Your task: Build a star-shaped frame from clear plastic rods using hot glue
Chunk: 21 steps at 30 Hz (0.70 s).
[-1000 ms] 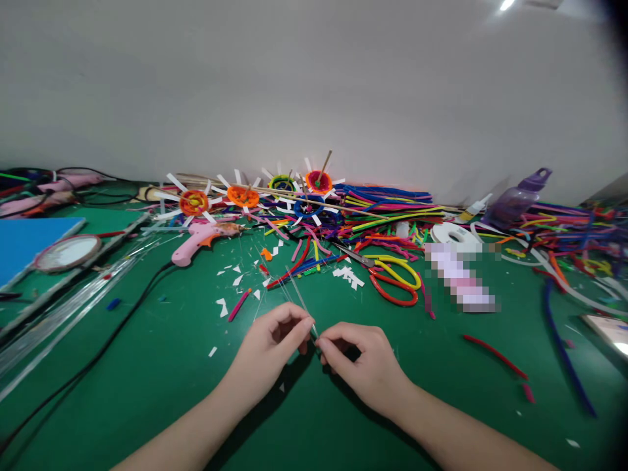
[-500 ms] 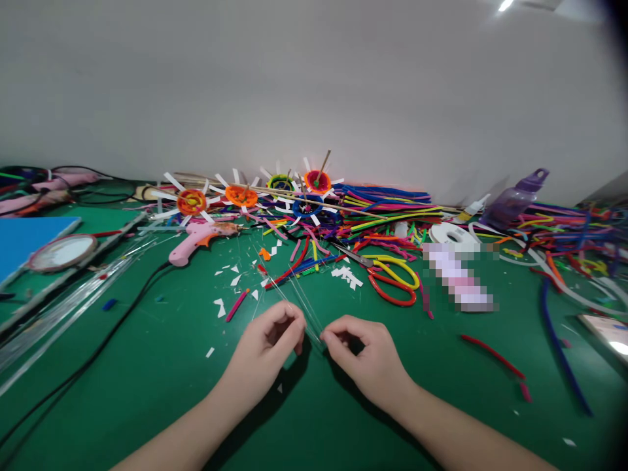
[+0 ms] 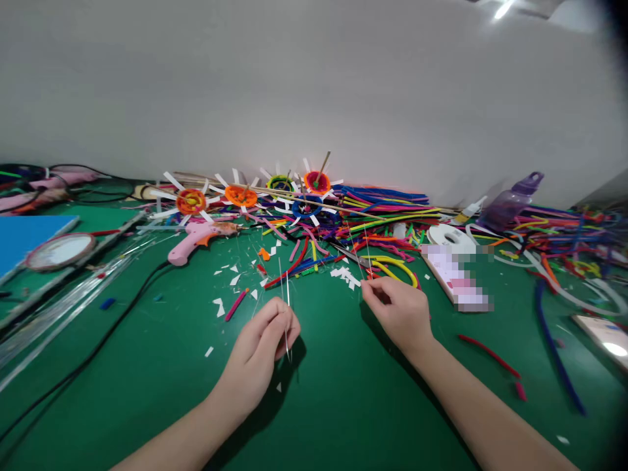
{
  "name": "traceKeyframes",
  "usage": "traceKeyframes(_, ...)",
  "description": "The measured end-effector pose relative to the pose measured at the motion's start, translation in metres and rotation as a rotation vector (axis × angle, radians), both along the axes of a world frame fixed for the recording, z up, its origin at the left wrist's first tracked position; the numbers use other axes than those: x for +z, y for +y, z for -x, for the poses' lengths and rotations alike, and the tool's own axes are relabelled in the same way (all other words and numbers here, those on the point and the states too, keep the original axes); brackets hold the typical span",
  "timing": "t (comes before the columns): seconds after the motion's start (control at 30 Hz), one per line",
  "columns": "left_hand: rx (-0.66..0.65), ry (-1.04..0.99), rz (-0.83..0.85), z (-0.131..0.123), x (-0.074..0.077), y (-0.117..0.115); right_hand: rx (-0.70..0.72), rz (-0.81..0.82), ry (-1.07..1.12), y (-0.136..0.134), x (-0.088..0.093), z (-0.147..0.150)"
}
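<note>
My left hand (image 3: 267, 333) is closed in a pinch on a narrow clear plastic strip (image 3: 288, 284), which sticks up and down past the fingertips. Up and to the right, my right hand (image 3: 397, 311) pinches another thin clear strip (image 3: 355, 245) that is faint against the clutter. Both hands are just above the green table, apart from each other. Beyond the right hand lie scissors (image 3: 392, 265) with yellow and red handles, partly hidden by it. White paper scraps (image 3: 346, 276) lie between the hands, farther back.
A pink glue gun (image 3: 189, 245) with a black cord (image 3: 118, 327) lies at the left. Behind are paper-rayed coiled flowers (image 3: 240, 195) and heaped pipe cleaners (image 3: 392, 203). A white ribbon roll (image 3: 449, 239), a phone-like object (image 3: 446, 275) and a purple bottle (image 3: 507, 203) stand or lie right.
My hands were close together with clear strands between them. My right hand has moved right and away with one strip, now covering part of the scissors; the left stays nearly in place.
</note>
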<state>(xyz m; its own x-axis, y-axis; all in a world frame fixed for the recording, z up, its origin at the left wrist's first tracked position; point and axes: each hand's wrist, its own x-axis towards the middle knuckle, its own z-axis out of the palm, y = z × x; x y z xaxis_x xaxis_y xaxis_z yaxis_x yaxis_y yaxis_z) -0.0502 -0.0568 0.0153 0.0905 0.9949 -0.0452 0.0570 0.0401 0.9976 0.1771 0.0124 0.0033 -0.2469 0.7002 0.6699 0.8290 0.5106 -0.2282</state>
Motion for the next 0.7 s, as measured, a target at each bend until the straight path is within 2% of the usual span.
traceKeyframes(0.13, -0.01, -0.029, -0.02, -0.001, -0.005, 0.0, -0.122, 0.002, -0.139, 0.011, -0.009, -0.003)
traceKeyframes(0.3, -0.11, -0.137, 0.015, -0.002, -0.006, 0.0, -0.062, 0.221, 0.119, 0.005, 0.0, 0.008)
traceKeyframes(0.4, -0.141, -0.202, 0.005, -0.002, -0.006, 0.001, 0.08, 0.404, 0.311, -0.013, 0.007, 0.021)
traceKeyframes(0.57, -0.229, -0.24, -0.005, -0.003, -0.005, 0.0, 0.467, 1.009, 0.58, -0.043, 0.009, 0.049)
traceKeyframes(0.63, -0.274, -0.205, 0.0, -0.004, -0.005, -0.001, 0.529, 1.136, 0.714, -0.049, 0.007, 0.057)
traceKeyframes(0.7, -0.297, -0.12, -0.012, -0.004, -0.004, -0.002, 0.514, 1.161, 0.822, -0.05, 0.006, 0.06)
